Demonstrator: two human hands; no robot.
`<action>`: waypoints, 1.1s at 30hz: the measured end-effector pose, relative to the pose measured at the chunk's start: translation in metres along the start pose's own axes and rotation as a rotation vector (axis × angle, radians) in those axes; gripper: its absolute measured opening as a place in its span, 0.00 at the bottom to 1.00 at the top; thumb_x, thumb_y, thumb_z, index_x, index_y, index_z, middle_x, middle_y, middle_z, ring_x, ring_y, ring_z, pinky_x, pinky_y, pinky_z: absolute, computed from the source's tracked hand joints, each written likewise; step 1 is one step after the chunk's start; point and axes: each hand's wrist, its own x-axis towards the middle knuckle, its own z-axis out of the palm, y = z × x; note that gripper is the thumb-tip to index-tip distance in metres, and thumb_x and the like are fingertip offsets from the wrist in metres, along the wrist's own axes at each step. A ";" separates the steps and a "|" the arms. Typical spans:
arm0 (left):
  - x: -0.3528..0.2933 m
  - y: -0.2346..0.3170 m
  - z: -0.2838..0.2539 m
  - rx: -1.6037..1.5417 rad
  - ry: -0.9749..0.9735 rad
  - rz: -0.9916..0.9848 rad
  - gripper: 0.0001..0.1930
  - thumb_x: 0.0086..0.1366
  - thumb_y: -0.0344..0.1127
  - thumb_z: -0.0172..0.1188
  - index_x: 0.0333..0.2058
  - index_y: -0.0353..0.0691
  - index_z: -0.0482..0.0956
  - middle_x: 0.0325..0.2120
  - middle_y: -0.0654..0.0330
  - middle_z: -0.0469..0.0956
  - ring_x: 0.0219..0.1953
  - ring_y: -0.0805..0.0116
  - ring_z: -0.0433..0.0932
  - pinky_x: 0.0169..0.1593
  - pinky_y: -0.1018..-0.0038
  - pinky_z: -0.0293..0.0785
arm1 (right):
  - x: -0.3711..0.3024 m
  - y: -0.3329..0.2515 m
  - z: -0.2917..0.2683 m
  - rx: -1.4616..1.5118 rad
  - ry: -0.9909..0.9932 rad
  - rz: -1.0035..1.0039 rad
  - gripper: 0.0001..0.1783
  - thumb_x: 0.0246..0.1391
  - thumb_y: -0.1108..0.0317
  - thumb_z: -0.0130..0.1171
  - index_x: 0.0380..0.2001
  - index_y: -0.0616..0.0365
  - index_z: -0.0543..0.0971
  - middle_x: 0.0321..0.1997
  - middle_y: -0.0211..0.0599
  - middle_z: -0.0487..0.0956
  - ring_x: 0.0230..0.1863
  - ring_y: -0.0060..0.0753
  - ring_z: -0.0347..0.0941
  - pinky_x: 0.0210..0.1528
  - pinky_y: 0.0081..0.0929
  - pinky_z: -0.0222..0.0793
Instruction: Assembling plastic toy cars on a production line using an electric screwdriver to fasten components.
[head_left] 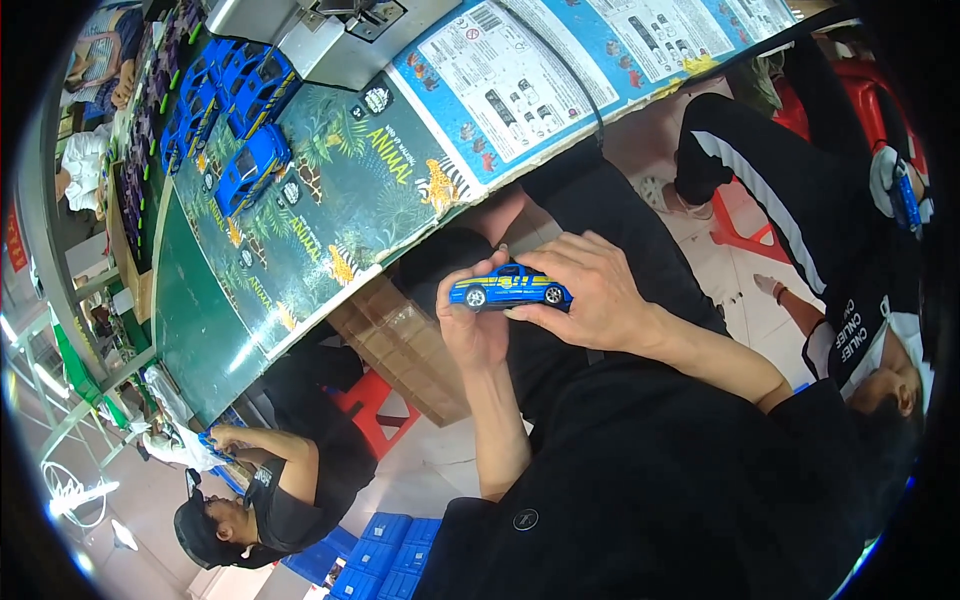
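Note:
A blue toy car (pixel 512 287) with yellow markings and silver wheels is held between my two hands, above my lap and off the table's edge. My left hand (pixel 468 318) grips its front end, with the thumb and fingers closed round it. The rear end sits in my right hand (pixel 592 290), whose fingers wrap over the roof and whose thumb presses below the rear wheel. One side of the car faces up to view; its other side is hidden. On the table, a single blue toy car (pixel 252 168) lies apart from a cluster of similar blue cars (pixel 235 85).
The table (pixel 205 320) bears printed sheets (pixel 350 170) and a grey metal machine (pixel 345 45) at its far side. A cable crosses it. Co-workers sit at left (pixel 285 490) and right (pixel 760 170). A cardboard box (pixel 400 350), red stools and blue crates (pixel 375 555) stand below.

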 end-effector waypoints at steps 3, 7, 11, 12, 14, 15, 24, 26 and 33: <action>0.001 -0.003 -0.008 -0.052 -0.050 -0.003 0.22 0.65 0.44 0.66 0.53 0.40 0.77 0.52 0.52 0.80 0.59 0.49 0.75 0.73 0.48 0.53 | 0.000 0.005 0.006 0.040 0.041 -0.042 0.23 0.43 0.56 0.74 0.40 0.58 0.81 0.35 0.36 0.81 0.37 0.39 0.75 0.41 0.36 0.63; 0.000 -0.012 -0.014 -0.086 0.045 0.030 0.27 0.62 0.49 0.69 0.51 0.35 0.76 0.49 0.48 0.81 0.57 0.42 0.77 0.62 0.49 0.71 | 0.002 0.006 0.009 0.037 0.065 -0.070 0.22 0.42 0.57 0.75 0.38 0.59 0.82 0.34 0.36 0.80 0.36 0.38 0.75 0.41 0.35 0.61; 0.000 -0.006 -0.004 -0.061 0.158 -0.004 0.26 0.64 0.47 0.68 0.52 0.33 0.76 0.47 0.46 0.81 0.55 0.44 0.78 0.60 0.51 0.74 | -0.001 0.013 0.017 0.099 0.001 0.032 0.21 0.43 0.58 0.75 0.36 0.61 0.82 0.32 0.39 0.81 0.35 0.41 0.78 0.42 0.35 0.66; 0.001 -0.004 0.000 0.001 0.223 -0.026 0.23 0.65 0.44 0.66 0.51 0.32 0.76 0.46 0.46 0.82 0.52 0.46 0.79 0.58 0.54 0.75 | -0.002 0.016 0.020 0.146 0.001 0.069 0.21 0.44 0.57 0.75 0.36 0.62 0.83 0.31 0.40 0.82 0.34 0.42 0.79 0.41 0.34 0.69; 0.001 0.000 0.008 0.056 0.294 -0.040 0.21 0.67 0.42 0.65 0.50 0.31 0.77 0.45 0.45 0.82 0.50 0.47 0.81 0.57 0.56 0.77 | -0.005 0.017 0.025 0.281 -0.079 0.239 0.21 0.46 0.57 0.74 0.36 0.64 0.83 0.30 0.42 0.83 0.31 0.39 0.81 0.38 0.32 0.72; 0.001 0.000 0.010 0.084 0.341 -0.052 0.18 0.68 0.39 0.63 0.49 0.30 0.78 0.44 0.45 0.82 0.48 0.49 0.82 0.55 0.57 0.78 | -0.006 0.016 0.026 0.419 -0.152 0.413 0.21 0.48 0.57 0.74 0.35 0.65 0.84 0.29 0.44 0.84 0.29 0.37 0.82 0.36 0.30 0.75; -0.007 -0.001 0.013 0.203 0.509 -0.023 0.15 0.72 0.43 0.59 0.42 0.34 0.80 0.38 0.46 0.83 0.40 0.59 0.83 0.48 0.65 0.80 | -0.009 0.013 0.035 0.598 -0.221 0.547 0.22 0.51 0.58 0.73 0.36 0.70 0.84 0.27 0.40 0.84 0.28 0.19 0.79 0.30 0.20 0.74; -0.007 -0.001 0.011 0.170 0.508 -0.038 0.14 0.71 0.40 0.59 0.42 0.33 0.80 0.38 0.47 0.84 0.40 0.62 0.83 0.47 0.68 0.80 | -0.011 0.015 0.038 0.624 -0.212 0.562 0.21 0.51 0.59 0.73 0.36 0.70 0.84 0.27 0.39 0.84 0.27 0.19 0.78 0.30 0.20 0.74; -0.003 -0.002 0.011 0.217 0.474 -0.061 0.11 0.70 0.35 0.62 0.40 0.30 0.81 0.34 0.52 0.84 0.38 0.67 0.84 0.44 0.73 0.79 | -0.021 0.025 0.043 0.659 -0.203 0.559 0.16 0.55 0.64 0.71 0.38 0.68 0.84 0.30 0.30 0.83 0.31 0.12 0.75 0.33 0.16 0.71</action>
